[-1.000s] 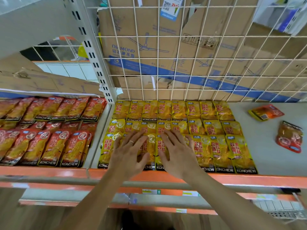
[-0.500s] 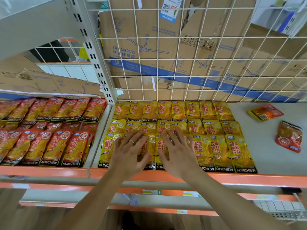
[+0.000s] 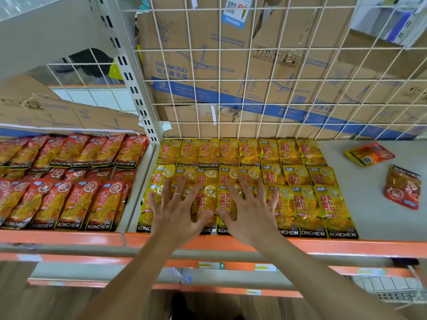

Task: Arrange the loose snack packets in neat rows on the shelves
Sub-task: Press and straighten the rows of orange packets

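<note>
While the left hand (image 3: 178, 211) and right hand (image 3: 249, 212) press flat, fingers spread and grasping nothing, on the yellow snack packets (image 3: 307, 209) at frame centre, light even pressure should square the rows. Two loose red packets (image 3: 369, 154) lie at right.

Grey shelf (image 3: 374, 218) with an orange front lip, divided by a white upright (image 3: 136, 93) into two bays. Right bay: yellow packets (image 3: 300, 179) lying flat in three overlapping rows across its left part. One loose orange-red packet (image 3: 369, 154) lies near the back, and a second loose packet (image 3: 403, 188) lies forward of it, both apart from the rows. Left bay: red packets (image 3: 69, 181) in overlapping rows.
</note>
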A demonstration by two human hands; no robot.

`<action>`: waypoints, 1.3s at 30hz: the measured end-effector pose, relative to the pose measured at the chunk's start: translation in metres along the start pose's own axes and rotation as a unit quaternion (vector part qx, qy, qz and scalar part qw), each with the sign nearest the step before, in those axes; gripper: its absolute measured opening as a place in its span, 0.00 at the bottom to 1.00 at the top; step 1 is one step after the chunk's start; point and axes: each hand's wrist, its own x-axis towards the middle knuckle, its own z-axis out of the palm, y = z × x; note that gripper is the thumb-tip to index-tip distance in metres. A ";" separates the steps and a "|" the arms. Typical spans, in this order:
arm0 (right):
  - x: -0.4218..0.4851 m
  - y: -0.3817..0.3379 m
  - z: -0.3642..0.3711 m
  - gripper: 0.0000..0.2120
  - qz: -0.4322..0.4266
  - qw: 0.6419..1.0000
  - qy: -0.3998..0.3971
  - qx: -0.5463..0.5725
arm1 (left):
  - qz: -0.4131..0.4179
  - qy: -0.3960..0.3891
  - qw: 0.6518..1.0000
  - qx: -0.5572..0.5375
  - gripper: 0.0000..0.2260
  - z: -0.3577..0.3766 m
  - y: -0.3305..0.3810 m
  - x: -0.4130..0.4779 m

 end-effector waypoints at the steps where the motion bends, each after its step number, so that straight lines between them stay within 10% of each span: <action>1: 0.000 0.000 0.000 0.37 0.000 1.000 0.000 -0.002 | 0.000 0.001 1.000 0.002 0.36 -0.001 0.001 0.000; 39: -0.002 0.000 0.003 0.39 -0.013 0.999 0.030 -0.012 | 0.025 0.018 1.000 0.007 0.31 -0.001 0.002 -0.001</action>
